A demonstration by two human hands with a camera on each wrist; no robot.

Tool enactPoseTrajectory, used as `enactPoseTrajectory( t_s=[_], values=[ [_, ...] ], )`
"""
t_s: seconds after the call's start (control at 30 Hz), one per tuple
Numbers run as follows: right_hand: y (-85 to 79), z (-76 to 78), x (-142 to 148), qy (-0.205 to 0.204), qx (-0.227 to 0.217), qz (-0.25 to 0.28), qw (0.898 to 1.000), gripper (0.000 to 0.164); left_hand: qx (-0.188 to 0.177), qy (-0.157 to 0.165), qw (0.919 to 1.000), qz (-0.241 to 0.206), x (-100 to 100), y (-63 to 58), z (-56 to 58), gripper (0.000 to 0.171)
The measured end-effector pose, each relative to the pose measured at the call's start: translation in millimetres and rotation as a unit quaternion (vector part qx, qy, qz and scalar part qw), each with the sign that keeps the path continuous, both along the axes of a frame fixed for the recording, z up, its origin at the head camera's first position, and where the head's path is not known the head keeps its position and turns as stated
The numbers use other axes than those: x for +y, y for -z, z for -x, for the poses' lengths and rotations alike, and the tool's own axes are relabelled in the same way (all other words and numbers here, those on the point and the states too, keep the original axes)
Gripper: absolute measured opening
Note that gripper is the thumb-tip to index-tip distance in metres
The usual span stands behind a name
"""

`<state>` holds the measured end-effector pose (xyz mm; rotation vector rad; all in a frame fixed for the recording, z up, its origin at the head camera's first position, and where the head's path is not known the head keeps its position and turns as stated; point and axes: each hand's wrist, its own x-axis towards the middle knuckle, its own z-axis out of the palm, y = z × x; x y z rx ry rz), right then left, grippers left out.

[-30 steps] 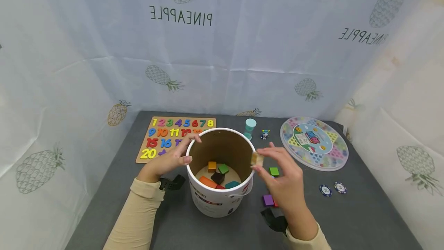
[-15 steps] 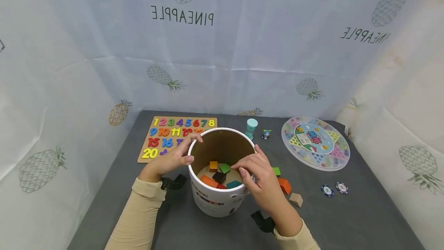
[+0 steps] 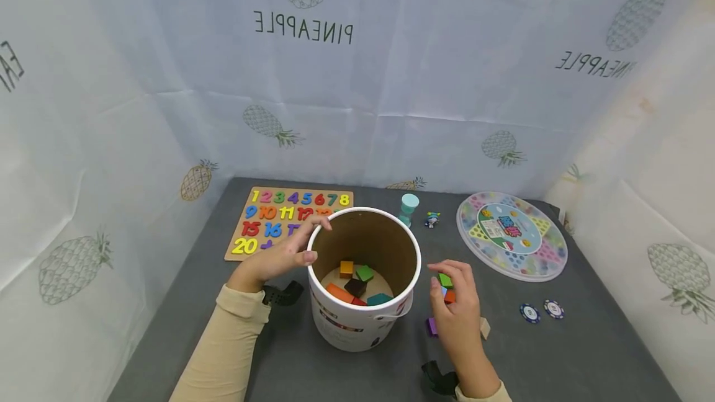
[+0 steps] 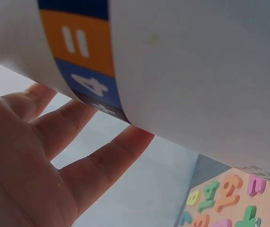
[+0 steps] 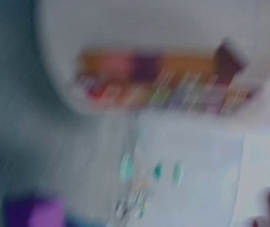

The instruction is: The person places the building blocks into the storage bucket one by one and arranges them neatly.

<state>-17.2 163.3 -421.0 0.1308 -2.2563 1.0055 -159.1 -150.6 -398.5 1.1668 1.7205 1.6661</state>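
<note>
A white bucket (image 3: 343,329) with printed stripes stands mid-table, several coloured blocks on its floor, including an orange block (image 3: 346,269) and a green block (image 3: 365,273). My left hand (image 3: 274,262) holds its left rim, fingertips and thumb over the edge; in the left wrist view the fingers lie against the wall. To the bucket's right, my right hand (image 3: 459,312) hovers over loose blocks, thumb and fingers apart and nothing visible between them. Around it show a green block (image 3: 445,280), a purple block (image 3: 432,327), a red-orange block (image 3: 450,296) and a plain wooden block (image 3: 484,328).
A number puzzle board (image 3: 239,236) lies behind the left hand. Behind the bucket stand a teal sand timer (image 3: 408,208) and a small figurine (image 3: 432,220). At right are a round game board (image 3: 512,235) and poker chips (image 3: 530,313). A pineapple-print cloth backs the table.
My right hand pinched a wooden block beside the rim, passed over the bucket's mouth, then moved back right to the loose blocks, its fingers now apart. The left hand stays on the rim.
</note>
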Motion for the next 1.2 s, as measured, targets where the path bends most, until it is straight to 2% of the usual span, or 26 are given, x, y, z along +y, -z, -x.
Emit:
enactPoseTrajectory(
  t_s=[0.07, 0.13, 0.23, 0.3, 0.4, 0.47, 0.57, 0.8, 0.93, 1.07, 1.13, 1.2],
  values=[
    [10.6, -0.4, 8, 0.021, -0.086, -0.061, 0.994, 0.029, 0.002, 0.0, 1.0, 0.003, 0, -1.7, 0.9, 0.062],
    [19.5, -0.3, 14, 0.024, -0.162, -0.127, 0.978, 0.029, 0.004, 0.0, 1.0, 0.003, -1, -3.3, 1.6, 0.062],
    [30.2, -1.4, 20, 0.013, -0.234, -0.187, 0.954, 0.03, 0.005, -0.001, 1.0, 0.004, -2, -4.6, 2.4, 0.062],
    [36.1, -2.8, 22, 0.002, -0.267, -0.208, 0.941, 0.03, 0.007, -0.002, 1.0, 0.004, -3, -4.3, 2.5, 0.062],
    [44.5, -4.8, 24, -0.027, -0.297, -0.227, 0.927, 0.031, 0.007, -0.005, 1.0, 0.004, -4, -2.7, 2.0, 0.062],
    [48.8, -5.3, 25, -0.042, -0.309, -0.23, 0.922, 0.031, 0.008, -0.007, 0.9999, 0.004, -4, -1.8, 1.5, 0.063],
    [50.5, -6.3, 25, -0.052, -0.319, -0.221, 0.92, 0.032, 0.008, -0.01, 0.9999, 0.004, -4, -2.2, 0.7, 0.061],
    [45.0, -10.9, 27, -0.062, -0.313, -0.209, 0.925, 0.039, 0.009, -0.013, 0.9998, 0.008, -2, -3.3, -1.5, 0.061],
    [43.2, -12.0, 28, -0.037, -0.313, -0.188, 0.93, 0.033, 0.004, -0.007, 1.0, 0.005, -1, -2.3, -2.0, 0.06],
    [23.0, -10.3, 24, 0.022, -0.277, -0.139, 0.951, 0.034, 0.005, -0.003, 1.0, 0.002, 0, -1.4, -1.6, 0.061],
    [5.1, -9.8, 21, 0.046, -0.227, -0.102, 0.967, 0.037, 0.007, -0.004, 1.0, 0.001, 1, -0.9, -1.5, 0.062],
    [-14.7, -10.0, 18, 0.059, -0.156, -0.065, 0.984, 0.04, 0.009, -0.004, 1.0, 0.001, 1, -0.1, -1.6, 0.062]
  ],
)
